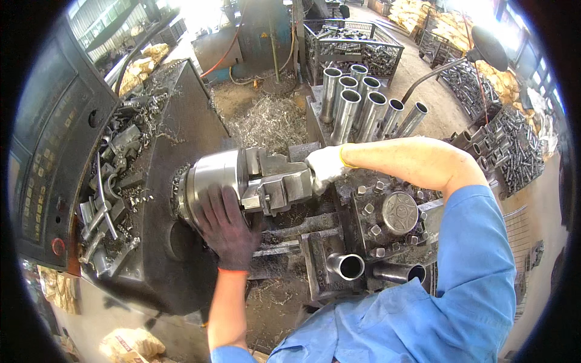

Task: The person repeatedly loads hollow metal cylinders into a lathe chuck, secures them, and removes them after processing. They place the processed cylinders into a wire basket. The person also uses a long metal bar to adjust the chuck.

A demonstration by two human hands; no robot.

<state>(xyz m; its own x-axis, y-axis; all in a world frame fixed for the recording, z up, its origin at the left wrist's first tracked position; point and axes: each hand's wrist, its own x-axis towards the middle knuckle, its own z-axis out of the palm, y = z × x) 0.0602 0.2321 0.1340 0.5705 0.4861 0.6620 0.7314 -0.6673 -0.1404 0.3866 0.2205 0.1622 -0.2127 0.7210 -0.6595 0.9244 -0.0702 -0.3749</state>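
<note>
My left hand (pixel 227 227), in a dark glove with an orange cuff, lies with its fingers stretched out on the near side of a round steel lathe chuck (pixel 221 172). Thick stepped jaws (pixel 275 192) stick out from the chuck's right face. At the right end of the jaws is my right hand (pixel 327 168), in a white glove with a yellow cuff. Its fingers curl round the end there, and what they grip is hidden by the glove and the jaws.
Several shiny steel tubes (pixel 346 115) stand upright beyond my right arm. A bolted tool post (pixel 370 221) sits right of the jaws, with a short tube (pixel 350 266) near it. Loose jaws and a T-handled wrench (pixel 106 207) lie on the headstock. Metal shavings (pixel 269 124) heap behind.
</note>
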